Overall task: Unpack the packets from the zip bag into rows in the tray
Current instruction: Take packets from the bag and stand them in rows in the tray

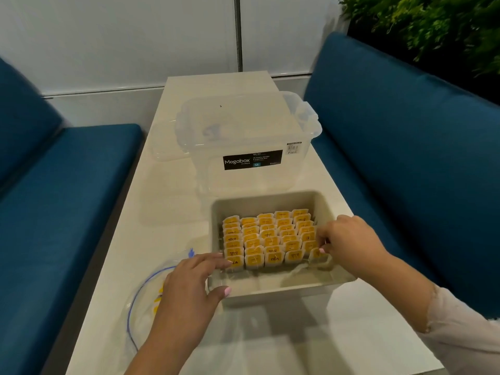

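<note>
A narrow white table [173,185] is flanked by blue upholstered benches [67,185] on both sides, and bare tabletop is left along its left edge and in front of the beige tray [270,201]. The tray is set near the table's right edge, its right rim close to the bench cushion. Just behind it, the way toward the wall is blocked by a clear Megabox storage box [249,147] with its lid on; green foliage [433,25] is seen at the upper right. A clear zip bag [143,296] with a blue seal line is laid flat on the table left of the tray, partly hidden under the left hand [186,290], and a few yellow shapes are visible inside it. The tray is filled with yellow-labelled tea packets [267,236] stood upright in five rows, with room left along the near wall. The left hand is rested on the tray's near left corner, fingers straight over the rim, thumb against the outer wall. The nearest packet in the right-hand row is pinched by the curled fingers of the right hand [349,239].
</note>
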The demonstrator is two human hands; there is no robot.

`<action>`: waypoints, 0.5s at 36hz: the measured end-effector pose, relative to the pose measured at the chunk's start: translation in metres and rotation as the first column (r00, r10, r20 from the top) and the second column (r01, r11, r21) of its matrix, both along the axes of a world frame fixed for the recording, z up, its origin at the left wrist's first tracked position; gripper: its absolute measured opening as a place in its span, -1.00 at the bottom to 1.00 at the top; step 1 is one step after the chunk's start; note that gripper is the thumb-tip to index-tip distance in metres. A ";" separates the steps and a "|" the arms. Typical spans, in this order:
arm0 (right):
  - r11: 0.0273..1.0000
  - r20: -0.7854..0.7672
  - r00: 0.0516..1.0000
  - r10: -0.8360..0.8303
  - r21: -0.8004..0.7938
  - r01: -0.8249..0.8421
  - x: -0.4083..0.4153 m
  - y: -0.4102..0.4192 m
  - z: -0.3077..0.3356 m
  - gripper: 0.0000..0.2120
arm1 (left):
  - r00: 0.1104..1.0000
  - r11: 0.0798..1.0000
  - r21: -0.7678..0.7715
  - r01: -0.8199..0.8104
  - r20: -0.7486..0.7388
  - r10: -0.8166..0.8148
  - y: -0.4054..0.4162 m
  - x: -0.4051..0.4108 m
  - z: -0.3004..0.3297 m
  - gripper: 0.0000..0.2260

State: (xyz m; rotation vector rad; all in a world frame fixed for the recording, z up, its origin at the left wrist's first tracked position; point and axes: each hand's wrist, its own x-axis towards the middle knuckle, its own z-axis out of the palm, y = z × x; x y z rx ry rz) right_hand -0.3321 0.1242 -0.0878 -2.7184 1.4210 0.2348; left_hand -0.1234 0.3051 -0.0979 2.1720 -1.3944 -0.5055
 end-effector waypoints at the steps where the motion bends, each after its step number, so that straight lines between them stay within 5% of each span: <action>1: 1.000 -0.004 1.000 0.003 -0.002 -0.003 0.001 0.000 -0.002 -0.87 | 1.000 1.000 0.005 0.000 0.002 0.000 0.000 0.000 0.000 -0.64; 18: 1.000 -0.033 0.999 0.001 -0.023 -0.002 0.009 0.001 -0.014 -0.77 | 1.000 1.000 0.014 -0.022 -0.015 0.022 0.000 0.001 -0.004 -0.63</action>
